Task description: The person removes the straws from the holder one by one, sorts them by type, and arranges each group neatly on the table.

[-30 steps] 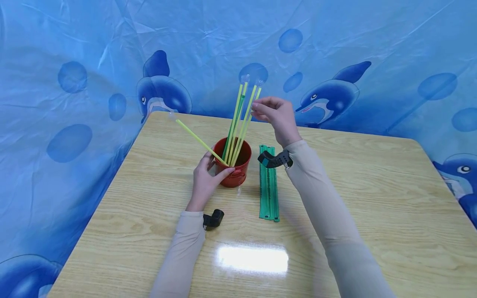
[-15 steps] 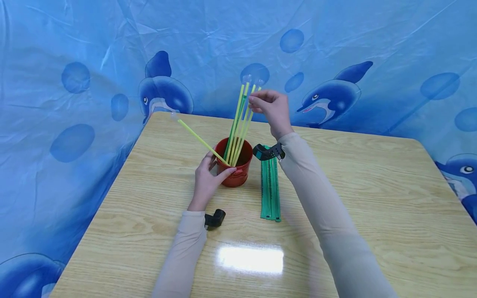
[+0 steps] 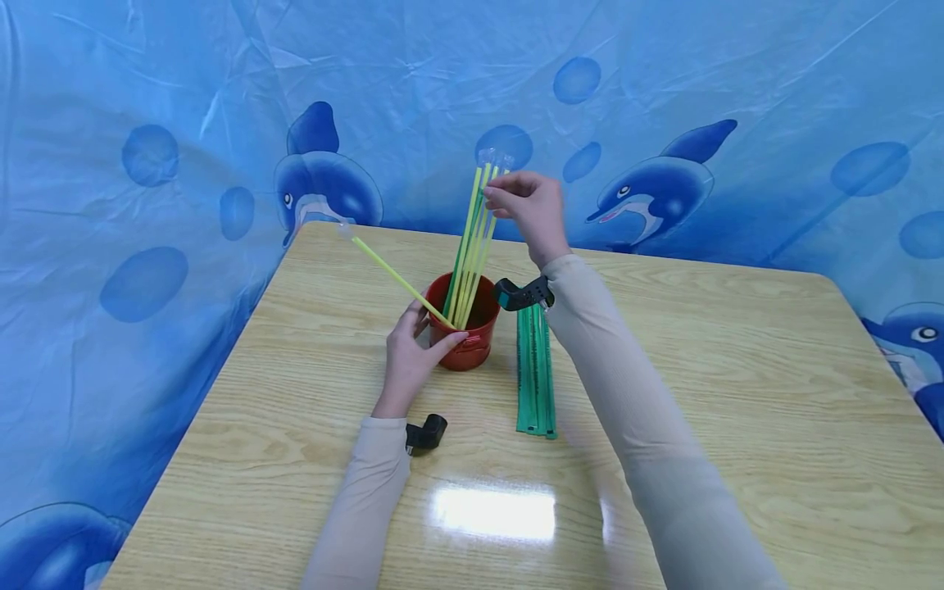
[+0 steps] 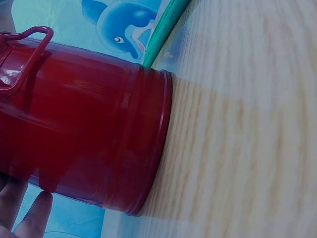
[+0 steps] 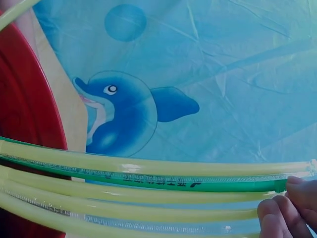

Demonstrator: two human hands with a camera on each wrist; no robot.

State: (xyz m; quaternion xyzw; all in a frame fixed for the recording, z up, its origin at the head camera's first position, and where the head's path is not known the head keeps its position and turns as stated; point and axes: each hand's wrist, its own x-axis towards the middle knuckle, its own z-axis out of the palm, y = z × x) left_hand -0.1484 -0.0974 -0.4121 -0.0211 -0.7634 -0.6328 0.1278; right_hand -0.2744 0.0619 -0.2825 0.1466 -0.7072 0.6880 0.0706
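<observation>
A small red metal bucket point(image 3: 470, 356) with a handle stands upright on the table. My left hand point(image 3: 407, 360) grips its near left side, thumb at the rim, fingers on the side wall point(image 4: 34, 213). Several yellow sticks point(image 5: 148, 168) with clear film at their tops stand in the bucket. One yellow stick point(image 3: 391, 272) leans far left over the rim. Among the upright ones is a green printed strip packet point(image 5: 233, 186). My right hand point(image 3: 533, 211) is raised over the bucket, thumb and fingertip point(image 5: 299, 188) pinching the packet's top end.
Several flat green packets point(image 3: 536, 381) lie side by side on the wooden table point(image 3: 701, 352), just right of the bucket. A blue sheet point(image 3: 413, 82) printed with dolphins hangs behind the table. A black wrist camera point(image 3: 522, 293) on the right wrist overlaps the packets' far ends.
My right hand has moved left and slightly up, from beside the yellow sticks to the green packet's top. The upright sticks bunch closer together. My left hand stays on the bucket.
</observation>
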